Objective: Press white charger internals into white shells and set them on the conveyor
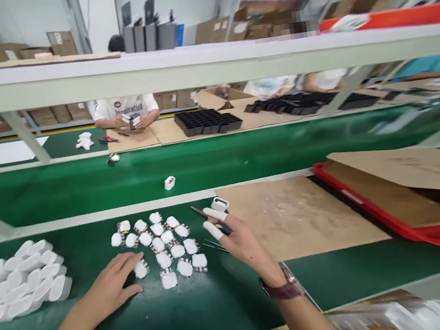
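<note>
My left hand (116,282) rests low over the green tabletop, its fingers stretched out and the thumb apart. Its fingertips are beside a white-capped small electronic part (140,269). Several similar parts (163,260) lie loosely grouped between my hands. My right hand (237,239) has white finger covers on the thumb and index finger, which are spread apart. A dark pointed tool (199,211) sticks out by these fingers; its rear is hidden. Just beyond the index finger stands a white hollow housing (220,204). Thin metal prongs (215,246) show beneath the hand.
White housings (26,279) are piled at the left. Brown cardboard (294,220) lies right of my right hand, beside a red tray (377,218) holding cardboard. One housing (170,183) sits on the green belt (243,156). Opposite, a person (125,113) handles small pieces near black trays (207,121).
</note>
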`<move>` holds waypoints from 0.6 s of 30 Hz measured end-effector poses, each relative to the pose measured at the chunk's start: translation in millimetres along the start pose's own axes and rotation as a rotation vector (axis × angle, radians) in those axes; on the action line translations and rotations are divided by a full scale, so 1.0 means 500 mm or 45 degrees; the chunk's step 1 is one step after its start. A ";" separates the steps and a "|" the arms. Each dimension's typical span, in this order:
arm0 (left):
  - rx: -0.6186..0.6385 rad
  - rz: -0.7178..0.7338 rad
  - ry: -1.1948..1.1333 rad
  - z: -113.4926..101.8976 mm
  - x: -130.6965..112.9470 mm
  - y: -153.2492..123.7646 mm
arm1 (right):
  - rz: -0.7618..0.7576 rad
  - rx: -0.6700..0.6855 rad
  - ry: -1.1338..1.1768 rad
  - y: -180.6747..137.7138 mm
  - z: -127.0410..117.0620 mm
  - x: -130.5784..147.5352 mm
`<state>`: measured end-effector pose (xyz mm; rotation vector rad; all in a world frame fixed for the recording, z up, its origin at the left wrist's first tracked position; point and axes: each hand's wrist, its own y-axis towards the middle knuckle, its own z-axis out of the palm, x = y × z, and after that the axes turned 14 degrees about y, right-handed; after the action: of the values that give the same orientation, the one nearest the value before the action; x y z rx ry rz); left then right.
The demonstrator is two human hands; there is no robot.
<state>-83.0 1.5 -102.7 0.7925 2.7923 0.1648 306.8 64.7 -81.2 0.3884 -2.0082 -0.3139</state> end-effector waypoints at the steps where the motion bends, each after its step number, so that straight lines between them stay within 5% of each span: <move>1: -0.027 -0.026 0.015 -0.017 0.006 -0.004 | -0.046 0.107 -0.011 -0.011 0.020 0.024; 5: -0.296 -0.232 0.168 -0.119 0.056 -0.046 | -0.313 0.541 -0.111 -0.042 0.121 0.099; 9: -0.390 -0.424 0.409 -0.186 0.116 -0.133 | -0.539 0.696 -0.355 -0.051 0.236 0.124; 13: -0.215 -0.502 0.543 -0.162 0.137 -0.219 | -0.554 0.725 -0.535 -0.043 0.314 0.130; 18: -0.191 -0.552 0.582 -0.114 0.120 -0.249 | -0.602 0.975 -0.412 -0.036 0.309 0.137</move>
<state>-209.6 -74.7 -80.2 0.1061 3.2403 0.5260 142.0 28.8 -101.3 1.3749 -2.2827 0.1385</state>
